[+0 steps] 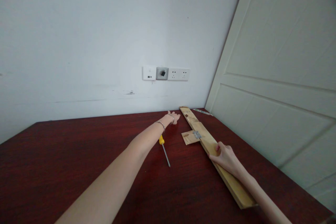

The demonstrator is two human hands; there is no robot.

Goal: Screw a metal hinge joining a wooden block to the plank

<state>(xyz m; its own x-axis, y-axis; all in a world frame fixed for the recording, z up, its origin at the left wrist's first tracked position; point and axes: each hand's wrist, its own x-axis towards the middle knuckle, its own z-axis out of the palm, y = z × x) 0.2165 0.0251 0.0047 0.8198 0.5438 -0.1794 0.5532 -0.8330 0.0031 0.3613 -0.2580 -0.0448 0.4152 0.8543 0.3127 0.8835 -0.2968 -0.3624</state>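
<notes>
A long, narrow wooden board (pixel 207 137) lies slantwise on the dark red tabletop. From its left side a short wooden piece (pixel 189 137) sticks out, joined to it by a metal hinge (pixel 196 134). My right hand (pixel 225 156) grips the board across its width, below the hinge, thumb at the left edge. Out near the board's far end, my left hand (pixel 174 117) reaches over the table with its fingers spread and nothing in them. Under my left forearm rests a screwdriver (pixel 165 153) with a yellow handle, partly hidden, its shaft pointing towards me.
Behind the table (pixel 78 161) stands a white wall with a row of sockets (pixel 178 74) and a dark plug or knob (pixel 163 73). A pale panelled door or cabinet side (pixel 262 94) borders the right edge. A thin printed strip (pixel 202 112) lies in the far right corner.
</notes>
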